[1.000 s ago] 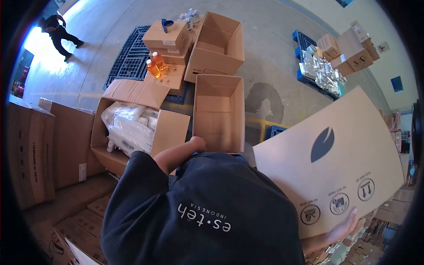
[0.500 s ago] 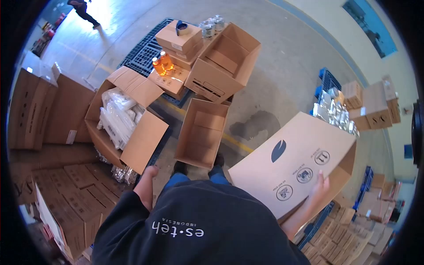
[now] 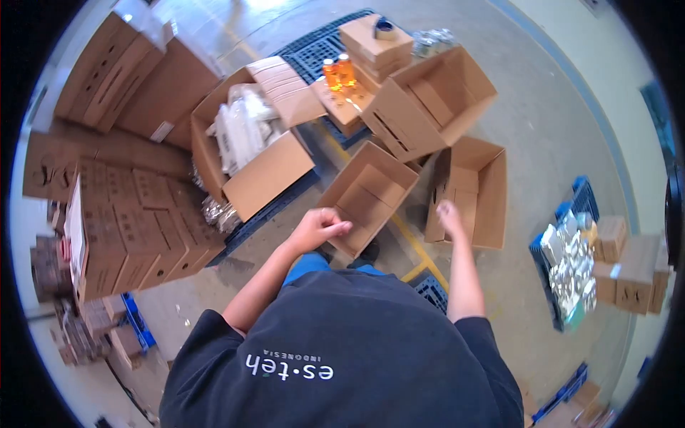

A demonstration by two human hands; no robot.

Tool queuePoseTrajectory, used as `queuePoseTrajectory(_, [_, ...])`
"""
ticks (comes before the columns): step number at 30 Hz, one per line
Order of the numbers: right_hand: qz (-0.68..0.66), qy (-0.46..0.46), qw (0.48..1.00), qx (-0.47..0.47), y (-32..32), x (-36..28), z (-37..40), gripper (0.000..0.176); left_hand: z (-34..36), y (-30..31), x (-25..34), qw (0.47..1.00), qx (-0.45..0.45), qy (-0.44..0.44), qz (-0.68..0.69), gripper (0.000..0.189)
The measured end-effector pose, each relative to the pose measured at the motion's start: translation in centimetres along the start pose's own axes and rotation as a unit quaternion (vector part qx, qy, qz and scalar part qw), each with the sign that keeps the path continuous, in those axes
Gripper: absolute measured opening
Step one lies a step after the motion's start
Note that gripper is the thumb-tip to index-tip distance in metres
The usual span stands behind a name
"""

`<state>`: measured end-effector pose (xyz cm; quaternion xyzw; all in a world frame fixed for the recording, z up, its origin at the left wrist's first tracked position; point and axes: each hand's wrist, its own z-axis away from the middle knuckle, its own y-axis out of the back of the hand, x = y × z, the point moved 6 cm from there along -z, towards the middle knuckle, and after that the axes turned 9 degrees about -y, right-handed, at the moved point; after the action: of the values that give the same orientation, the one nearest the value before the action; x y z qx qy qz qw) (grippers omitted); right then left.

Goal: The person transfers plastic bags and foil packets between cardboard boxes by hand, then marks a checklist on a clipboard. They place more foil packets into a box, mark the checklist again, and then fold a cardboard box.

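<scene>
Changes first, left to right. Left hand (image 3: 319, 228) was beside the carton's near flap half a second ago; now at the near left edge of the middle box (image 3: 374, 187). Fingers curled, thumb out; palm hidden, so cannot tell if it grips or touches the cardboard. Right hand (image 3: 448, 216) was carrying the right box (image 3: 467, 200); that box now stands on the floor, mouth up, just right of the middle box. Right fingers bent at its left wall; contact cannot be told. Reading: carry over, weight off the right arm, both boxes within reach.

Surroundings, left to right. Tall cartons (image 3: 118, 60), upper left; brown stack (image 3: 143, 225) below. Carton (image 3: 275, 178), left of centre, flaps spread, plastic packs (image 3: 242, 132) inside. Dark pallet (image 3: 303, 55) at upper centre; near it orange bottles (image 3: 338, 73) on a box, tape roll (image 3: 384, 30) on another. Far right: silver packs (image 3: 571, 264) on a pallet, cartons beside.

In the way: carton's near flap juts toward the middle box; shoes (image 3: 369, 252) at that box's near end; tilted upper box (image 3: 439, 103) overlaps the far ends of both lower boxes in view.
</scene>
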<state>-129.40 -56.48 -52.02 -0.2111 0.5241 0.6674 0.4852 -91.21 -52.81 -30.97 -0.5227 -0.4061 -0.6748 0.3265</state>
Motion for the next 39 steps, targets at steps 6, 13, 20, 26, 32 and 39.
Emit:
queuePoseTrajectory(6, [0.261,-0.026,0.936,-0.235,-11.2,11.1,13.5,0.016,9.9,3.7,29.4,0.72,0.025,-0.675,0.16,0.022])
queuePoseTrajectory(13, [0.338,-0.176,0.886,-0.264,-2.4,16.2,15.3,0.018,14.4,4.4,35.2,0.606,0.001,-0.795,0.024,0.038])
queuePoseTrajectory(20, [0.112,-0.425,0.894,-0.092,4.0,11.3,12.4,0.024,16.4,9.7,34.4,0.672,0.073,-0.737,0.002,0.023])
queuePoseTrajectory(26, [0.212,-0.318,0.911,-0.156,-6.3,5.7,6.2,0.025,22.4,16.6,35.0,0.687,0.099,-0.718,-0.053,0.014])
queuePoseTrajectory(32, [0.342,-0.117,0.878,-0.313,-26.0,-5.0,6.3,0.024,30.9,24.9,33.5,0.72,-0.044,-0.692,0.031,0.018])
queuePoseTrajectory(39, [0.547,0.309,0.631,-0.455,-51.7,-18.3,10.0,0.026,40.5,31.8,31.2,0.725,-0.008,-0.686,0.057,0.026])
